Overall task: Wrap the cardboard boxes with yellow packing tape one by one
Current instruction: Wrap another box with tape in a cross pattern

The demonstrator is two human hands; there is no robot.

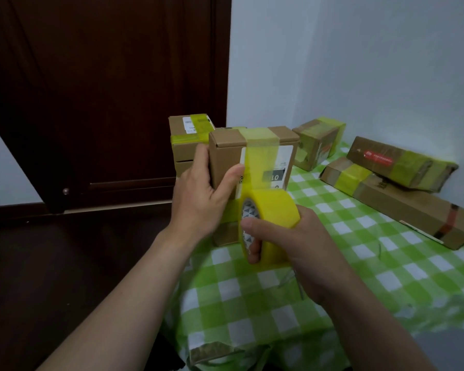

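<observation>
Standing upright at the left edge of the table, the cardboard box has open room to its right and taped boxes behind. The left hand grips its left side. The right hand has its fingers curled through the yellow tape roll, whose strip is stuck up the box front.

We note "10", or "LO", in pale characters on the dark patch of the white label on the upright cardboard box. Print on the rear box sticker and lettering on the red strip of the flat parcel are too small for us to read.
</observation>
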